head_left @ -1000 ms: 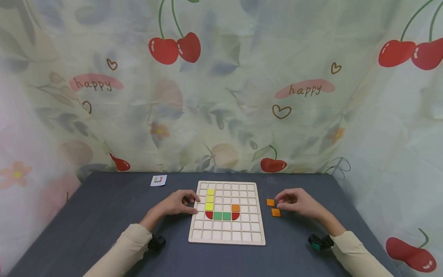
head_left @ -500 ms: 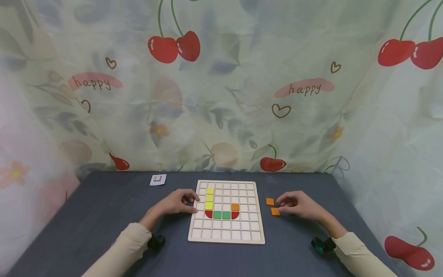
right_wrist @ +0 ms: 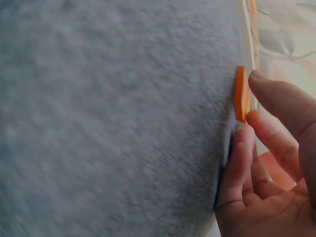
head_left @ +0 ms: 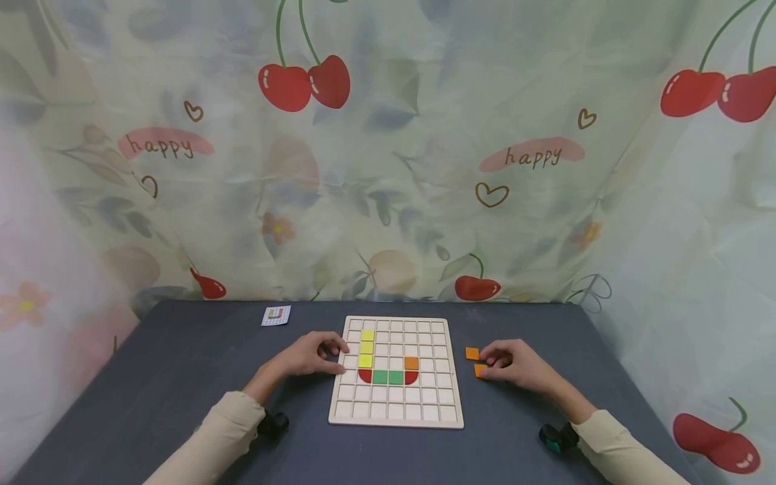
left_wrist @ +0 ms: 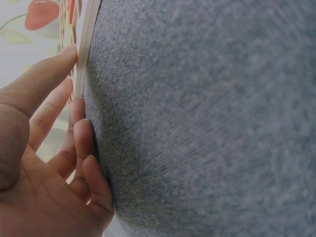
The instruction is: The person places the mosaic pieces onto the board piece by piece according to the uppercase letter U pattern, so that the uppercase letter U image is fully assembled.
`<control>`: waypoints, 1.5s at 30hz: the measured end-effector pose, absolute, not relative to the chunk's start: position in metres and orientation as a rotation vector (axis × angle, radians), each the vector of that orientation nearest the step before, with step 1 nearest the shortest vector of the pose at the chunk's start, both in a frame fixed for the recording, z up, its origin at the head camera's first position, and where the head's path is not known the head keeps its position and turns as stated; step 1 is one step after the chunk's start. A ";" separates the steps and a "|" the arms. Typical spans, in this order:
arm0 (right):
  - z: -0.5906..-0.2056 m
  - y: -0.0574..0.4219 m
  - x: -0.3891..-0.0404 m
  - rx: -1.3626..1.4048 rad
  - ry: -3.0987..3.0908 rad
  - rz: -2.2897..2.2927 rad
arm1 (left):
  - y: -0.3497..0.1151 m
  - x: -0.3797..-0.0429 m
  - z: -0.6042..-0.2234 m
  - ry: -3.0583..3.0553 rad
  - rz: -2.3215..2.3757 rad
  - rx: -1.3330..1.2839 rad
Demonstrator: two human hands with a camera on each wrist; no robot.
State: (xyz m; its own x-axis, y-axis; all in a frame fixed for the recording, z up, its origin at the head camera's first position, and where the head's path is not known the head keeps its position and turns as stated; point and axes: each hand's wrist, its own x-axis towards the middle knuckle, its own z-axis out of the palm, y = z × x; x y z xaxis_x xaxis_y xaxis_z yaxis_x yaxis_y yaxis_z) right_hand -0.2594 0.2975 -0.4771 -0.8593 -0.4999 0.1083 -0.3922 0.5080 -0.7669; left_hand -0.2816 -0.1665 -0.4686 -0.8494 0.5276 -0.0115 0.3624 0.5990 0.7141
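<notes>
My left hand point(head_left: 314, 353) rests at the left edge of a wooden grid board point(head_left: 397, 412). Its thumb touches the board's edge in the left wrist view, the other fingers loosely bent. Beside the board, my right hand point(head_left: 515, 364) reaches over the nearer orange square tile point(head_left: 477, 370), which lies on the table and is partly hidden by the thumb. In the right wrist view the thumb and index finger are at this orange tile point(right_wrist: 240, 94); no firm pinch shows. A second orange tile point(head_left: 471, 353) lies just behind it, near the curled fingertips.
On the board sit yellow squares point(head_left: 366, 347), two green squares point(head_left: 388, 377), red rounded corner pieces point(head_left: 411, 377) and an orange square point(head_left: 411, 363). A small pattern card point(head_left: 275, 316) lies at the back left of the dark table point(head_left: 200, 364). A printed curtain point(head_left: 388, 168) hangs behind.
My right hand has moved slightly left and toward me, from beside the farther orange tile to the nearer one. The left hand and board stay put.
</notes>
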 end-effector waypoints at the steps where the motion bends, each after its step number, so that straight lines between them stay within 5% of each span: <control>1: -0.478 0.297 -0.259 -0.765 2.633 -1.270 | -0.166 -0.282 -0.469 2.606 1.089 0.735; 45: -0.478 0.301 -0.260 -0.752 2.553 -1.308 | -0.168 -0.284 -0.472 2.619 1.074 0.750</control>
